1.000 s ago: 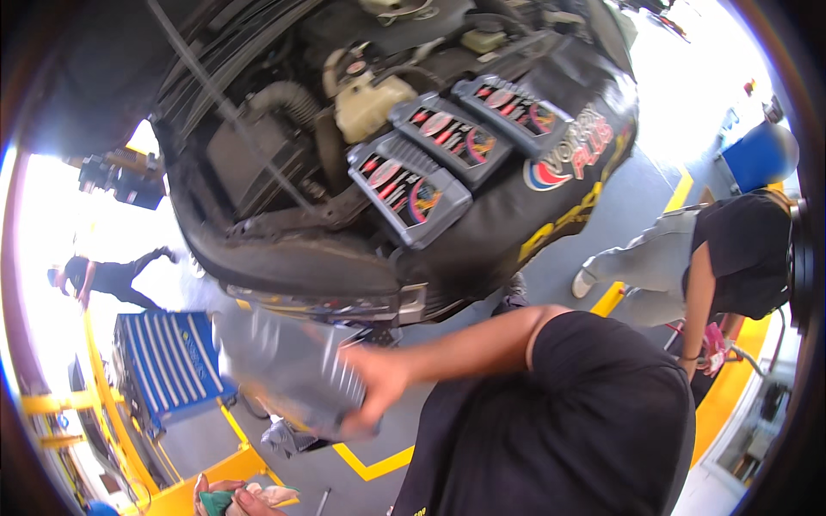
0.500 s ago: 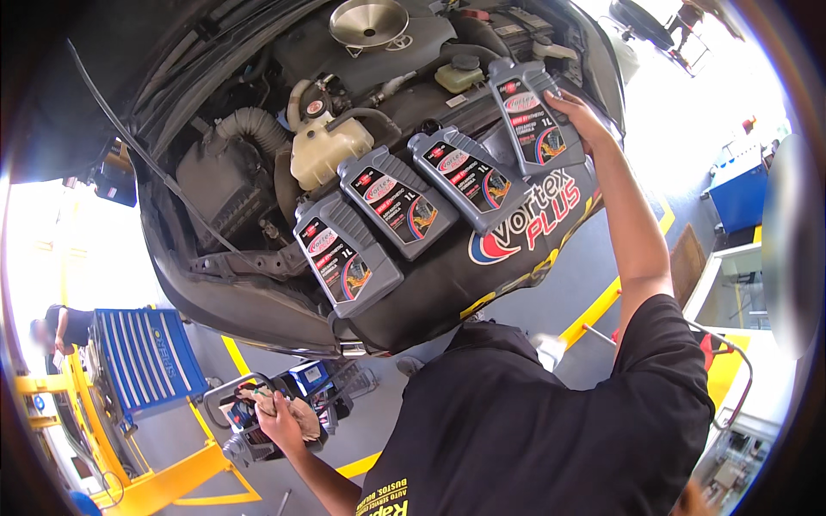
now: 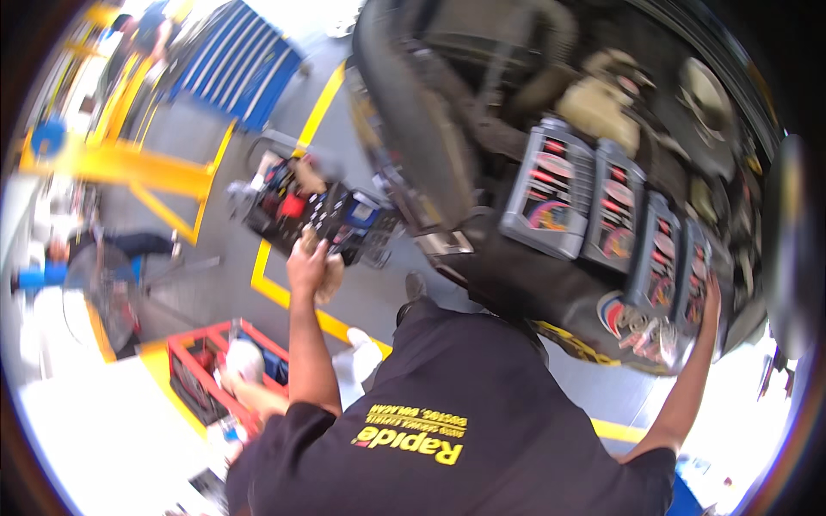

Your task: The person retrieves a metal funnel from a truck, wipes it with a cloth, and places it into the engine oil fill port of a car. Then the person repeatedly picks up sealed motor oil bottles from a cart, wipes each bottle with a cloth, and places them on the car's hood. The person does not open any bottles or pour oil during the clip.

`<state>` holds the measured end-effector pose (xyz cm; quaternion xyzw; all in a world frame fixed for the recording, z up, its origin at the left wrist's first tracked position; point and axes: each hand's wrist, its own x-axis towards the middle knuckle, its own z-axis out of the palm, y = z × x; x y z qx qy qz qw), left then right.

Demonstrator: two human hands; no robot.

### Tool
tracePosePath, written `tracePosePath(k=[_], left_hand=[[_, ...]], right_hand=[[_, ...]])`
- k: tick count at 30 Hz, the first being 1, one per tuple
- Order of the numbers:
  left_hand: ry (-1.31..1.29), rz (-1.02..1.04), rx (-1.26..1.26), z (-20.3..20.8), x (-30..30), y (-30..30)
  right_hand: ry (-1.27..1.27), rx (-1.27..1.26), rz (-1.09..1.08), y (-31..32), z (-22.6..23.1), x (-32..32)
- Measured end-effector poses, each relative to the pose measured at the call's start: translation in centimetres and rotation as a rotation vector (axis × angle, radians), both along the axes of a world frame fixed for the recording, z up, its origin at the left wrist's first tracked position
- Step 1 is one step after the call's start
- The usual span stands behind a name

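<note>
Bottle (image 3: 695, 279), rightmost of four grey ones, is laid on the black cover (image 3: 508, 273), just left of the right grip (image 3: 712, 301), the nearer one. Its long axis is set roughly along the right forearm (image 3: 680, 396). Its side seems touched; whether that grip is clamped cannot be told. Tan cloth (image 3: 329, 279) is clamped in the left grip (image 3: 305, 267), well apart.

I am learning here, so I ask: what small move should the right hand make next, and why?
Perhaps steady the rightmost gray bottle before moving away: the right hand is at its side, and the bottle ends a row of four on the black cover.
</note>
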<state>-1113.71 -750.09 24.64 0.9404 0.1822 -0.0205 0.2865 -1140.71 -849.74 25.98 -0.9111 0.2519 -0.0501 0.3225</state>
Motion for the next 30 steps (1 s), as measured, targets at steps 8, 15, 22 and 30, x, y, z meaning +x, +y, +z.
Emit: tracePosePath(k=[8,15,22,30], left_hand=[[-0.295,0.075,0.281,-1.6,8.8,9.7],[-0.031,-0.166,0.727,-1.6,13.1,20.7],[0.119,-0.33,0.666,2.1,16.3,17.9],[-0.263,-0.399,0.546,0.2,14.4,20.4]], right_hand=[[-0.308,-0.109,-0.566,4.2,13.2,-2.9],[-0.698,-0.345,-0.301,39.0,15.7,9.5],[-0.795,0.232,0.047,61.3,10.9,19.5],[-0.411,0.487,0.653,75.5,9.7,25.8]])
